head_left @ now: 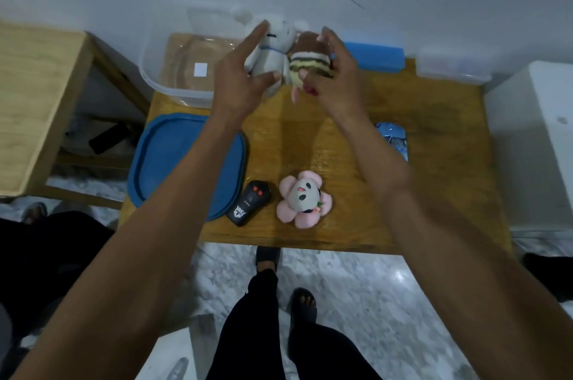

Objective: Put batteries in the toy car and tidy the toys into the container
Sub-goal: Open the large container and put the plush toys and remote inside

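My left hand [240, 75] holds a white plush rabbit [273, 51] with a blue cord at its neck, raised above the far part of the wooden table [387, 119]. My right hand [335, 75] grips a brown and cream striped plush toy [310, 61] right beside the rabbit. A clear plastic container [173, 66] stands empty at the far left of the table, just left of my left hand. Near the front edge lie a black remote control [249, 203] with red buttons and a pink flower plush with a panda face [304, 199]. No toy car is visible.
A blue container lid [173, 162] lies flat at the table's left. A blue box [375, 55] and a clear lidded box [452, 68] sit at the back right. A shiny blue packet [392, 139] lies right. A wooden stool [40, 100] stands left, a white unit [533, 144] right.
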Demonstrator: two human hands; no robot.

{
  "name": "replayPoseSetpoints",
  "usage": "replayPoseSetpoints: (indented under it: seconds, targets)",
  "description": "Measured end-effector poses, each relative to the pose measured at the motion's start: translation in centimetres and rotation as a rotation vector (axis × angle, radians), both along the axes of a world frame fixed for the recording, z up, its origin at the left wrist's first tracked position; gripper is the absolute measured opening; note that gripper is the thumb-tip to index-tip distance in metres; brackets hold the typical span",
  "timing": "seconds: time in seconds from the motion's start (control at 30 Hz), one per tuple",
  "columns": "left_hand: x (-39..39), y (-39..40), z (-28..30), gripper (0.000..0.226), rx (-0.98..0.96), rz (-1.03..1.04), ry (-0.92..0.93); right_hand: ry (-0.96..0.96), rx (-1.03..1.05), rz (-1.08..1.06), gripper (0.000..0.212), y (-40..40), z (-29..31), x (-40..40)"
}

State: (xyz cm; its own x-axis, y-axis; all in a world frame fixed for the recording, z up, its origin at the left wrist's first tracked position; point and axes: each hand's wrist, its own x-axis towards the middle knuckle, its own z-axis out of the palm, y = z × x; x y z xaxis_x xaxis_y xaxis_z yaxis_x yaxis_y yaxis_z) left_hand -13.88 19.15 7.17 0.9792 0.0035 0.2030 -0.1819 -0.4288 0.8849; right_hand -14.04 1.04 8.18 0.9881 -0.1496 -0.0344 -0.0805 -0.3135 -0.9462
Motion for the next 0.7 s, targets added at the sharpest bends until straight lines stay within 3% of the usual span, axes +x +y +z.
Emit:
replayPoseSetpoints:
  seconds: [0.17,0.4,0.7]
  targets:
    - [3.5,6.1,2.0,0.076,0.072,0.087,-0.021,-0.066,-0.015,0.077,0.079,5.6,2.1,4.4]
    - [8.6,15.1,-4.1,0.083,0.051,0.149,0.244,0.071,-0.080,0.135,0.074,14.1,-2.3,9.3]
    - [12.9,16.2,-7.7,0.073,0.215,0.182,0.451,0.270,-0.285,0.098,0.061,19.4,-7.7,14.4]
